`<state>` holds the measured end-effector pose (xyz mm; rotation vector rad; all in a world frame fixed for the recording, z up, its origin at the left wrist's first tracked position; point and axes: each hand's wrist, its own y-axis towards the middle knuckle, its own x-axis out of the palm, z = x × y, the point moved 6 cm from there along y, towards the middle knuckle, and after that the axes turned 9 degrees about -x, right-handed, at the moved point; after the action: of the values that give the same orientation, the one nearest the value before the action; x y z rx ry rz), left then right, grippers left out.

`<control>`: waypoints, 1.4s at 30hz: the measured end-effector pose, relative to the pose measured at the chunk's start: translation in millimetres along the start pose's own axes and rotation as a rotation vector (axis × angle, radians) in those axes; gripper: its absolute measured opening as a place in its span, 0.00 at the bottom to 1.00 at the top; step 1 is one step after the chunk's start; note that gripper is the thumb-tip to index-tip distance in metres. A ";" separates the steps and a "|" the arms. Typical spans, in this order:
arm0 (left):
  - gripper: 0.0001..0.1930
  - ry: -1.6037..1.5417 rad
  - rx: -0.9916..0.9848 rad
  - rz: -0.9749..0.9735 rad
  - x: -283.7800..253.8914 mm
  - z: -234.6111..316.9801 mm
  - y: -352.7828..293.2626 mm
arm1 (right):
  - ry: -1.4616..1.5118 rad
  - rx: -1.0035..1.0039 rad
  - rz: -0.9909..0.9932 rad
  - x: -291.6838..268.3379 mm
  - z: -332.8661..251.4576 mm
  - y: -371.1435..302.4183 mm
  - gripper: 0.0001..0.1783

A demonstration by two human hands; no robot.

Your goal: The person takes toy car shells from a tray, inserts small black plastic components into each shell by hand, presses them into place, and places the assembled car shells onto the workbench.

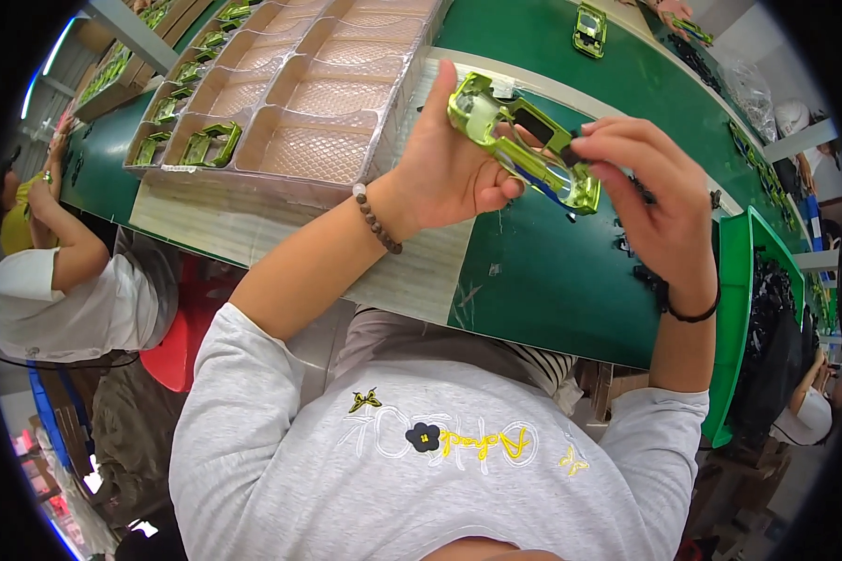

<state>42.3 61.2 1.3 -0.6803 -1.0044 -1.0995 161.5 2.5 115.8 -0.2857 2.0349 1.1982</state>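
Observation:
My left hand (444, 173) is closed around one end of a shiny lime-green toy car body shell (482, 107), thumb pointing up and fingers underneath. The shell is tilted above the table, with open window gaps along it. At its right side, my right hand (660, 187) pinches a small black part (576, 150), mostly hidden by thumb and fingertips. The part is against or very near the shell's edge; whether they touch I cannot tell. Small black pieces (647, 279) lie on the table beneath my right hand.
A divided clear plastic tray (313, 117) with several green shells stands on the left. A green bin (734, 327) of black parts is at the right. Another green shell (589, 30) lies on the green table (543, 271) farther off. Other people sit on both sides.

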 end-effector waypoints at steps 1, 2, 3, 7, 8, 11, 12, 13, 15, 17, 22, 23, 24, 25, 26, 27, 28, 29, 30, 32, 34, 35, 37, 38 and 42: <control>0.49 0.000 0.052 -0.114 8.4 2.1 -1.1 | -0.115 -0.116 -0.078 4.9 -8.2 1.8 0.11; 0.48 0.026 0.046 0.006 4.9 1.1 -3.7 | -0.165 -0.134 -0.102 8.3 -9.2 2.3 0.11; 0.48 0.023 0.048 0.006 8.0 3.0 -4.2 | -0.164 -0.134 -0.106 11.7 -8.3 2.5 0.11; 0.44 0.178 -0.002 0.175 3.6 1.0 -6.3 | -0.179 -0.140 -0.165 23.0 -7.9 5.3 0.11; 0.44 0.271 -0.014 0.169 4.5 1.2 -5.6 | -0.233 -0.178 -0.192 25.9 -10.2 6.4 0.11; 0.42 0.361 -0.005 0.153 7.4 3.4 -6.5 | -0.294 -0.185 -0.196 31.9 -12.1 3.7 0.10; 0.42 0.406 0.014 0.179 8.7 5.9 -6.2 | -0.292 -0.187 -0.199 34.3 -13.1 2.2 0.10; 0.41 0.450 0.035 0.206 9.0 8.4 -6.2 | -0.429 -0.217 -0.204 36.7 -15.2 1.0 0.09; 0.40 0.482 0.058 0.209 3.7 11.1 -5.3 | -0.563 -0.252 -0.210 42.4 -16.5 -2.0 0.09; 0.39 0.510 0.076 0.215 4.5 12.3 -5.0 | -0.692 -0.276 -0.151 44.9 -17.7 -6.0 0.09; 0.40 0.773 0.095 0.255 10.5 10.2 -6.6 | -0.782 -0.317 -0.067 46.8 -19.5 -10.5 0.11; 0.40 0.772 0.096 0.255 11.7 7.6 -6.7 | -0.804 -0.322 -0.019 46.5 -21.0 -11.5 0.12; 0.40 0.790 0.112 0.283 12.5 5.6 -7.3 | -0.803 -0.323 -0.019 48.4 -21.7 -12.2 0.12; 0.40 0.809 0.128 0.310 12.9 5.4 -7.9 | -0.813 -0.310 0.000 48.8 -22.8 -12.4 0.12; 0.40 0.810 0.129 0.311 12.4 5.1 -7.9 | -0.822 -0.298 0.020 48.7 -23.0 -12.5 0.13; 0.38 0.821 0.142 0.311 11.7 5.3 -8.1 | -0.821 -0.298 0.021 49.6 -22.7 -12.6 0.13; 0.37 0.832 0.153 0.310 11.6 5.5 -7.7 | -0.815 -0.296 0.018 50.2 -22.0 -12.8 0.13; 0.37 0.832 0.152 0.310 12.2 4.1 -6.0 | -0.809 -0.294 0.015 50.8 -21.4 -12.9 0.12; 0.34 0.833 0.226 0.372 12.3 6.9 -6.0 | -0.808 -0.293 0.015 51.3 -21.3 -12.8 0.12; 0.31 0.833 0.297 0.437 10.9 11.8 -7.8 | -0.829 -0.286 -0.004 53.7 -20.7 -12.5 0.12; 0.20 0.822 0.317 0.452 8.5 15.5 -8.0 | -0.845 -0.272 0.001 50.8 -17.8 -10.8 0.12; 0.20 0.819 0.310 0.452 8.8 14.2 -7.4 | -0.863 -0.261 0.005 49.7 -15.9 -10.8 0.11; 0.11 0.911 0.411 0.538 10.3 19.1 -10.9 | -0.854 -0.275 0.033 51.1 -11.8 -10.2 0.10; 0.08 0.783 0.436 0.479 8.8 19.0 -11.3 | -0.846 -0.297 0.064 51.2 -11.7 -10.4 0.09; 0.10 0.777 0.627 0.457 12.1 18.3 -9.4 | -0.753 -0.257 0.104 49.1 -9.9 -11.9 0.06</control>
<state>29.2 68.8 19.7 0.0586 -0.4283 -0.5065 128.6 -3.7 76.7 0.1441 1.2577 1.3689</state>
